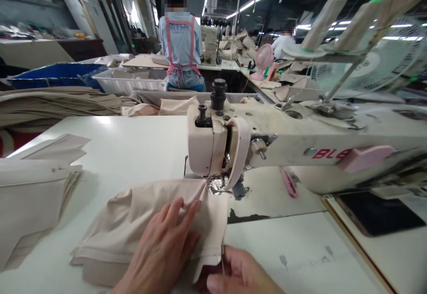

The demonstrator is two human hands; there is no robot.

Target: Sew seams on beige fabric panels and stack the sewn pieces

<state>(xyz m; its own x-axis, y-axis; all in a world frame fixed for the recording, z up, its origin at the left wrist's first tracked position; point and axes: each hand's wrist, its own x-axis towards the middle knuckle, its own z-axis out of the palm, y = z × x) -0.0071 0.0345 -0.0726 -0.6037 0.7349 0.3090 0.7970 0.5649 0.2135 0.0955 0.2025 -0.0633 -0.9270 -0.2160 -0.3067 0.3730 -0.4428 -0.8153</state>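
Observation:
A beige fabric piece [140,209] lies on the white sewing table, its far edge reaching the presser foot [218,185] of a sewing machine [203,145]. Flat on top of the cloth rests my left hand [165,245], fingers stretched toward the needle area. My right hand [243,269] pinches the near right edge of the same cloth between thumb and fingers. The needle tip is hard to make out behind the machine's guard.
Stacked beige pieces [30,205] lie at the left. Right of the machine are a pink thread snipper [289,183] and a dark phone [380,211]. Thread cones [323,22] stand above. Beyond the table are a white crate [130,82] and a seated person [182,40].

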